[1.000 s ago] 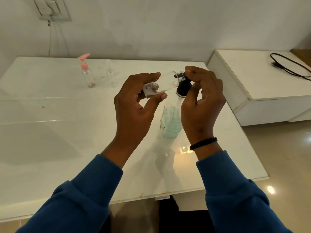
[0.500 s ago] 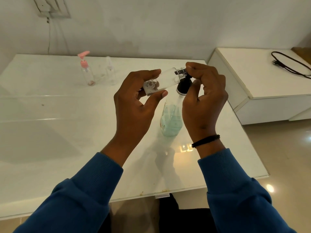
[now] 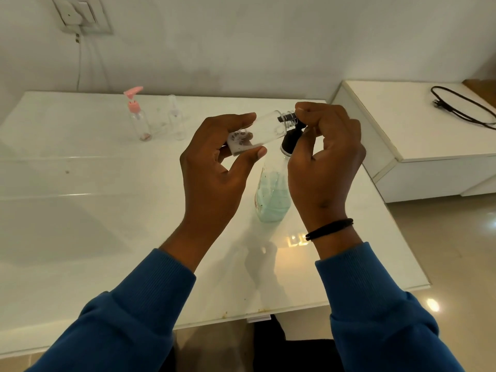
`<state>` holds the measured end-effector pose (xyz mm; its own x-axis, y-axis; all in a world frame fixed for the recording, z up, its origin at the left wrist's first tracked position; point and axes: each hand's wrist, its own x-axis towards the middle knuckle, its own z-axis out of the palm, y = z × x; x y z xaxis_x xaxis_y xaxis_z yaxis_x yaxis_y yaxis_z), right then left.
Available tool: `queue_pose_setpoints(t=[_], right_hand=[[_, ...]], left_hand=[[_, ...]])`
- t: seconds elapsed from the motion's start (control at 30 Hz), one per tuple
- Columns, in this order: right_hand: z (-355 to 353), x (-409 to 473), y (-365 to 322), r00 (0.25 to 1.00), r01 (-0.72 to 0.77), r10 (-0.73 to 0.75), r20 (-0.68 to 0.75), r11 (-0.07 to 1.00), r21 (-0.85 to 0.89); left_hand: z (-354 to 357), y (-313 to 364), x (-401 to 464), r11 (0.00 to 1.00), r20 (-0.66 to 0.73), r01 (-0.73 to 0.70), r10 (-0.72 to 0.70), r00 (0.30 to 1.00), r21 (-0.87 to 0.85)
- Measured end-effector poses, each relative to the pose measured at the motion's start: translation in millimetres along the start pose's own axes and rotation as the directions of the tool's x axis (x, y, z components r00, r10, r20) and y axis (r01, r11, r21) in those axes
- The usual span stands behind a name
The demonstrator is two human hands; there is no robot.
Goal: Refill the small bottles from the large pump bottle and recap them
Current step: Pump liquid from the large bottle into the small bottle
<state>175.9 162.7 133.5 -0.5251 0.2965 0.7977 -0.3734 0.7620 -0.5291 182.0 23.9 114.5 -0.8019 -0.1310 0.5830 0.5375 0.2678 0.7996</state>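
Left hand [image 3: 214, 167] grips a small clear bottle [image 3: 264, 131], tilted, neck against the black pump [image 3: 291, 136] that the right hand [image 3: 322, 157] pinches. Large pump bottle [image 3: 272, 194] stands on the white surface [image 3: 107, 210]; two small bottles [image 3: 141, 122] stand well behind.

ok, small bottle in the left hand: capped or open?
Open. The small bottle lies tipped in the left hand, its bare threaded neck at the black pump nozzle under the right hand; no cap on it.

Pump head [image 3: 292, 135] behind right hand [image 3: 322, 167] (mostly), outlet [image 3: 80, 14] cropped
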Motion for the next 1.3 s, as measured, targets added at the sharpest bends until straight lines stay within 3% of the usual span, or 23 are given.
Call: queue_pose_setpoints(t=[0.53,0.93,1.3], right_hand=[[0,2,0,0.995,-0.103,0.105,-0.005,0.989,0.102],[-1,0,2,0.999,-0.035,0.035,-0.004,0.998,0.054],[1,-8,5,0.998,-0.066,0.066,0.003,0.996,0.053]], left_hand=[[1,-2,0,1.0,-0.004,-0.006,0.006,1.0,0.02],[0,0,0,1.0,0.002,0.006,-0.006,1.0,0.002],[0,0,-2,1.0,0.009,0.008,-0.008,1.0,0.005]])
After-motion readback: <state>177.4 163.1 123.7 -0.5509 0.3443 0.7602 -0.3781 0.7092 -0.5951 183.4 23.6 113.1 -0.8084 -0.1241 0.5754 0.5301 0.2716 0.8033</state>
